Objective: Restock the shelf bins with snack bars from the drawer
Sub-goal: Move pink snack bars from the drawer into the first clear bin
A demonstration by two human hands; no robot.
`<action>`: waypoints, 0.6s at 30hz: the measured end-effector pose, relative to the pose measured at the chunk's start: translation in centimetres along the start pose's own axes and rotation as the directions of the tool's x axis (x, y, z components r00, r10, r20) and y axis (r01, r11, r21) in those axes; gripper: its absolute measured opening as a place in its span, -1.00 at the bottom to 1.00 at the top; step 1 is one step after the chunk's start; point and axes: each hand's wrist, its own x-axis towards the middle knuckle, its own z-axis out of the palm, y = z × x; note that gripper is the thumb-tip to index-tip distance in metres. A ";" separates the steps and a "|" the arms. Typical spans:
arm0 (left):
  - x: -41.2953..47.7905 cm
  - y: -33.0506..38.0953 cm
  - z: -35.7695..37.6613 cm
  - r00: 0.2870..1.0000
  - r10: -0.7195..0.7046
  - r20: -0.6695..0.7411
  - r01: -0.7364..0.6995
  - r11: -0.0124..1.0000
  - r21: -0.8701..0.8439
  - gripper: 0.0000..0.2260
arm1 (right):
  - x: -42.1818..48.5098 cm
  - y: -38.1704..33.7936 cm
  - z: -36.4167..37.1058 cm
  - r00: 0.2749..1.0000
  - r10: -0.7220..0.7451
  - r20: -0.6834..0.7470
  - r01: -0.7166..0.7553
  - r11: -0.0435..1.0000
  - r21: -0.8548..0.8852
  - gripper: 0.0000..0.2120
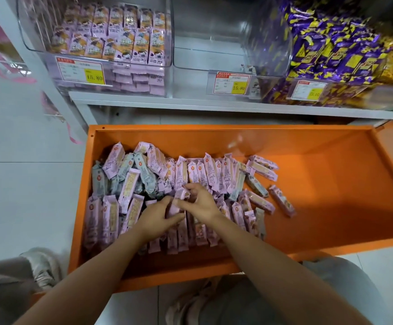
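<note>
1. Hands meet over the middle of the pile. The left hand [158, 218] curls its fingers round a small bunch of pink snack bars [158, 174]. The right hand [201, 204] pinches one bar at the bunch's twelve o'clock end. The two hands almost touch.
2. The rest of the snack bars lie in the orange drawer [331, 141], crowded into its nine o'clock half. They are far too many and too overlapped to count. Most are pink and a few are grey-blue, some on edge in rows and some flat.
3. A handful of bars lie loose at the pile's three o'clock edge. Beyond them is bare orange floor.
4. At twelve o'clock from the drawer, a white shelf [190, 106] carries three clear bins.
5. The left bin [38, 45] is packed with upright pink bars. The middle bin [214, 43] shows its clear walls and floor. The right bin [378, 95] is heaped with purple-and-yellow packets [326, 43].
6. Three price tags [80, 70] are visible, one on each bin front.
7. Both bare forearms cross the drawer's six o'clock rim.
8. Two shoes rest on the pale floor tiles [26, 148], one [43, 268] at eight o'clock and one [190, 306] at six o'clock.
</note>
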 end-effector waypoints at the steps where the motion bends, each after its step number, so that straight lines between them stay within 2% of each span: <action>1: 0.1 0.1 0.2 1.000 -0.021 0.015 0.021 0.999 -0.033 -0.54 | -0.2 -0.2 0.0 1.000 0.007 -0.001 -0.007 0.999 0.051 -0.47; 3: 0.1 0.3 0.2 0.999 -0.053 0.009 0.054 0.996 -0.075 -0.63 | -0.4 -0.3 -0.2 0.998 0.017 -0.066 -0.013 0.998 0.068 -0.59; 5: -0.1 0.2 0.2 0.996 -0.084 0.003 0.083 0.986 -0.146 -0.71 | -0.3 -0.1 -0.7 0.989 0.024 -0.144 -0.052 0.981 -0.190 -0.63; 7: -0.2 0.2 0.2 0.994 -0.107 0.014 0.108 0.972 -0.209 -0.74 | -0.6 0.4 -1.1 0.990 0.029 -0.139 -0.098 0.846 -0.525 -0.65; 9: -0.2 0.1 0.1 0.991 -0.133 0.029 0.136 0.953 -0.270 -0.74 | -1.0 0.8 -1.1 0.991 0.086 -0.099 -0.131 0.683 -0.719 -0.55; 12: -0.2 0.0 -0.3 0.988 -0.152 0.022 0.152 0.949 -0.276 -0.73 | -1.2 0.8 -0.5 0.985 0.150 -0.080 -0.153 0.576 -0.803 -0.31; 14: -0.2 0.0 -0.4 0.985 -0.173 0.025 0.172 0.940 -0.295 -0.73 | -0.8 1.1 0.0 0.984 0.153 -0.086 -0.157 0.551 -0.820 -0.26; 16: -0.2 -0.1 -0.5 0.983 -0.182 0.022 0.180 0.936 -0.303 -0.76 | -0.5 1.5 0.2 0.982 0.156 -0.111 -0.181 0.566 -0.805 -0.28; 18: -0.1 -0.3 -0.5 0.980 -0.198 0.026 0.196 0.925 -0.325 -0.72 | -0.5 1.6 0.0 0.982 0.151 -0.110 -0.182 0.645 -0.742 -0.34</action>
